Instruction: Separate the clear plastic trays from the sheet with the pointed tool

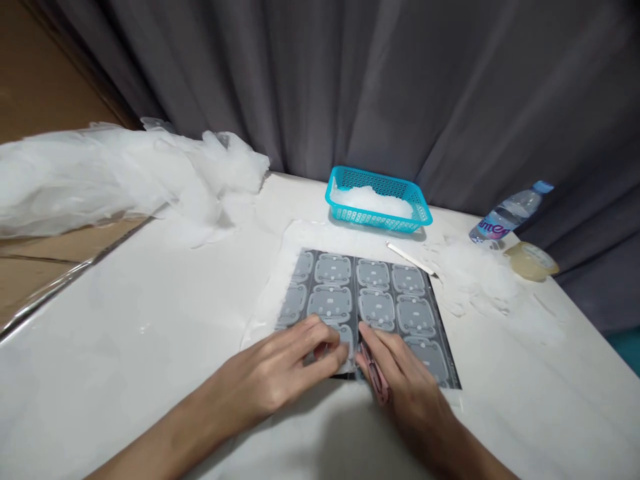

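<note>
A dark sheet (373, 293) covered with several pale translucent moulded pieces lies flat on the white table (125, 347), on top of a thin white liner. My left hand (295, 363) rests on the sheet's near edge, its fingers pressed down and pinching at one pale piece. My right hand (400, 373) sits just beside it on the same edge, fingers curled round a thin pinkish tool (374, 372) whose tip points at that piece.
A turquoise basket (377, 199) holding white scraps stands behind the sheet. A flat stick (411, 259), loose white scraps (470, 273), a water bottle (507, 217) and a tape roll (531, 260) lie at the right. Crumpled white plastic film (115, 177) piles at the left; a grey curtain hangs behind.
</note>
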A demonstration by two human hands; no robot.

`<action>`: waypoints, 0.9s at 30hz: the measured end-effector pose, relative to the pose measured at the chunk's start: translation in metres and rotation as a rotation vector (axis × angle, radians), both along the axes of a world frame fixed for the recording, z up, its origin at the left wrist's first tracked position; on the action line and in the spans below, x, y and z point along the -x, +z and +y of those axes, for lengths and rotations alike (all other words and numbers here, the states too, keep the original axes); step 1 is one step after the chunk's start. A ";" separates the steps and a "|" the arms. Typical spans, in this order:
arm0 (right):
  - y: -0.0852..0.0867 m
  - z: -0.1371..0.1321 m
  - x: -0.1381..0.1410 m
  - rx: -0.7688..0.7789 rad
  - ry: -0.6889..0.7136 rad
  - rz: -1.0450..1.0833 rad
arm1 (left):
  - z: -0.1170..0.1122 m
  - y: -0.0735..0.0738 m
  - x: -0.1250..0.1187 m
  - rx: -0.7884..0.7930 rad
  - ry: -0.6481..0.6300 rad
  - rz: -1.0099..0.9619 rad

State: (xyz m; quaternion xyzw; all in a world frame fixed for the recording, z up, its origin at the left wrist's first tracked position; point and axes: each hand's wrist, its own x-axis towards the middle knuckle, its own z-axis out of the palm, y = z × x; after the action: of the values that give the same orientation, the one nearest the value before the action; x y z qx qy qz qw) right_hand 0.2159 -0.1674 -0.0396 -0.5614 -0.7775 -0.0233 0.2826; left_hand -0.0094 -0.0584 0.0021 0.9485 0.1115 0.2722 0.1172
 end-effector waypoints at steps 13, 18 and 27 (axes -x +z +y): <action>0.000 0.005 0.003 -0.080 0.037 0.048 | 0.001 -0.001 -0.001 -0.002 -0.024 -0.034; 0.001 0.005 0.003 -0.092 0.031 0.077 | 0.001 0.001 0.000 0.009 -0.014 -0.023; 0.005 0.005 0.008 -0.119 -0.009 0.107 | 0.004 0.009 0.000 0.022 -0.030 -0.028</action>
State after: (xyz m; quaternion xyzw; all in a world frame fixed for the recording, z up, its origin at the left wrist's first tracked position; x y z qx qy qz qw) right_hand 0.2083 -0.1622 -0.0342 -0.5476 -0.7558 -0.0407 0.3566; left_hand -0.0097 -0.0547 0.0110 0.9449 0.0986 0.2822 0.1331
